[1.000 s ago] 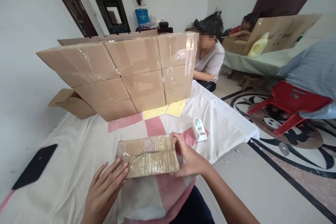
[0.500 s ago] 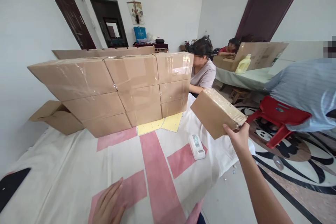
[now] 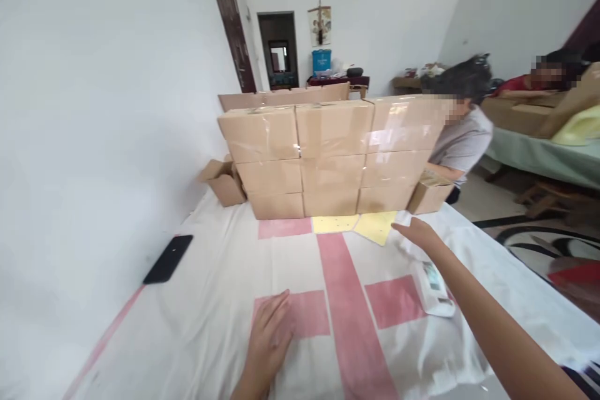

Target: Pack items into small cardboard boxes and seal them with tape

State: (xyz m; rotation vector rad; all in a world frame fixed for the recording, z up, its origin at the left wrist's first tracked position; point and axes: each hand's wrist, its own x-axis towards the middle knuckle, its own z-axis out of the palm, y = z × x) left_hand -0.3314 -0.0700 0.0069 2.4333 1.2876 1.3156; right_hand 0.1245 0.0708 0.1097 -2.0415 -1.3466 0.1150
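Observation:
A small taped cardboard box [image 3: 429, 194] stands on the cloth-covered table [image 3: 201, 300] at the right end of a stacked wall of sealed cardboard boxes [image 3: 328, 159]. My right hand [image 3: 417, 232] hovers just short of that small box, arm stretched out, fingers loosely extended, holding nothing. My left hand [image 3: 270, 336] lies flat on the white and pink cloth near me, fingers together and straight. A white handheld device [image 3: 434, 287] lies on the cloth beside my right forearm.
A black phone [image 3: 167, 258] lies at the table's left edge near the wall. An open empty carton [image 3: 224, 180] sits left of the stack. Yellow sheets [image 3: 356, 224] lie in front of it. A seated person [image 3: 462, 131] is behind the boxes; another sits at a far table [image 3: 539, 156].
My right hand carried the taped box from in front of me to the right end of the stack and let go of it. The view has swung left. My left hand rests on the cloth.

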